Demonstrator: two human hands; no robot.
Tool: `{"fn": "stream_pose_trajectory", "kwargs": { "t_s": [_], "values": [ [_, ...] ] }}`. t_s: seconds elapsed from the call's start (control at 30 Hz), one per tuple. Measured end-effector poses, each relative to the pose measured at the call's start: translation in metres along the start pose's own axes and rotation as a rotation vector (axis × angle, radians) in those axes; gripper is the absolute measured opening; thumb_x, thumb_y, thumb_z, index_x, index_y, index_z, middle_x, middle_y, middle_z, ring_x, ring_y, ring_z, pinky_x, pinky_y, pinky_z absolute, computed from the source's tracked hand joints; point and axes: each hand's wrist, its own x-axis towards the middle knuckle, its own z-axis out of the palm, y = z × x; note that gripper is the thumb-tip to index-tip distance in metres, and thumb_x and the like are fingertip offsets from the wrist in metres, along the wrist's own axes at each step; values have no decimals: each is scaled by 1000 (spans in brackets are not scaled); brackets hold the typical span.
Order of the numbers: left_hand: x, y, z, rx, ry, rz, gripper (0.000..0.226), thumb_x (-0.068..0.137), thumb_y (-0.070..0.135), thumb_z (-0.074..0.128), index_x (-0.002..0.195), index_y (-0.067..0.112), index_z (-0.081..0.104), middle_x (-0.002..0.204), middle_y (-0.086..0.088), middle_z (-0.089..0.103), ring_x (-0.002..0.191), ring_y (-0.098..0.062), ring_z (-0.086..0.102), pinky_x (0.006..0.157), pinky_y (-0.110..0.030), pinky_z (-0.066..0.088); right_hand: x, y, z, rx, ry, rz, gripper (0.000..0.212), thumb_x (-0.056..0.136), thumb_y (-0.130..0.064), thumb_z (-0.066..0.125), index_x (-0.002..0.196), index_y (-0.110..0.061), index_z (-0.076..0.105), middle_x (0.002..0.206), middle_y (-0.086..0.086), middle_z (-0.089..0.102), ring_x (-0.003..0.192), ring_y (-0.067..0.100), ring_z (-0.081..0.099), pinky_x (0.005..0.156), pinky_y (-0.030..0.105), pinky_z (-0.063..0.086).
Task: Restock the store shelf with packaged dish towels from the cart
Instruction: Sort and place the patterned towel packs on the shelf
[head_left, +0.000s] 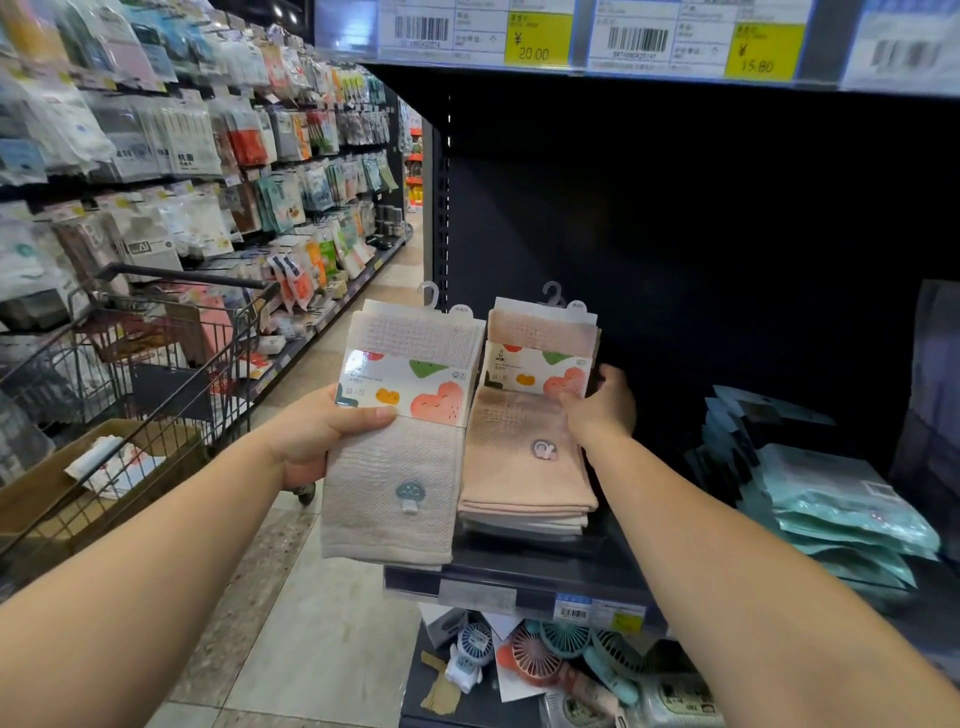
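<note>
My left hand grips a beige packaged dish towel with a mushroom patch, held upright in front of the shelf's left end. My right hand is closed on the right edge of a pink packaged dish towel, the top of a small stack lying on the dark shelf. Both packs have a white hook and a card band with coloured shapes. The cart stands to the left in the aisle, with a cardboard box and more packs inside.
Teal packaged goods are stacked on the shelf at the right. The shelf's back is dark and deep. Price tags line the shelf above. Small fans fill the shelf below. Hanging packets cover the left aisle wall.
</note>
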Motion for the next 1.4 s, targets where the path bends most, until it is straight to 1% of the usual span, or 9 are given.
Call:
{"fn": "stream_pose_trajectory", "kwargs": {
  "t_s": [0.3,0.47,0.63,0.77,0.83,0.93,1.03,1.17,1.4],
  "values": [
    [-10,-2,2,-12,20,-21,106,35,24,102,128,0,56,118,-21,70,99,-34,71,74,-40,61,-6,-2,-7,23,-111,-45,60,94,-15,65,148,-22,39,139,2,54,124,23,54,93,36,48],
    [-11,6,10,-13,42,-26,64,72,7,81,129,0,55,112,-18,72,96,-32,72,73,-39,61,-10,-6,-13,80,-158,-4,68,93,-19,68,152,-22,34,142,3,52,126,24,53,94,38,49],
    [-12,25,14,27,-28,17,103,33,24,102,124,2,59,118,-20,69,100,-34,71,76,-41,61,-19,-13,-24,107,-149,-4,79,87,-25,76,152,-23,32,149,4,46,133,26,48,100,41,46],
    [-15,44,18,17,-109,39,97,30,24,103,116,4,65,111,-18,72,94,-30,73,72,-38,61,-25,-30,-32,96,-148,-54,46,88,-19,74,130,-20,56,132,-1,60,109,17,61,76,24,51],
    [-15,51,22,23,-147,58,84,29,25,103,106,7,73,108,-16,74,92,-28,74,71,-36,61,-33,-43,-33,167,-244,-61,22,94,-21,66,115,-16,63,114,5,69,94,17,68,74,28,57],
    [-10,57,33,11,-127,76,96,30,26,103,117,6,68,118,-18,70,100,-30,71,77,-38,61,-54,-68,-37,456,-533,-43,37,97,-45,53,103,-11,67,84,7,69,72,19,68,71,33,56],
    [-1,54,48,-18,-66,63,102,44,16,97,135,2,52,127,-21,65,106,-34,67,82,-42,60,-65,-80,-39,474,-663,-139,34,91,-45,58,103,-14,66,87,4,71,68,15,66,59,27,54],
    [8,44,73,-70,-44,67,63,70,3,80,129,3,57,114,-17,71,94,-28,72,77,-38,61,-63,-83,-44,358,-548,-215,21,92,-15,67,112,-14,65,102,4,73,80,14,72,58,25,54],
    [12,21,100,-90,-87,-102,44,76,15,70,119,9,63,111,-15,73,92,-27,73,80,-42,61,-40,-77,-58,384,-343,-155,23,84,-15,76,106,-18,68,97,-2,77,88,19,75,75,35,60]
  ]
}}
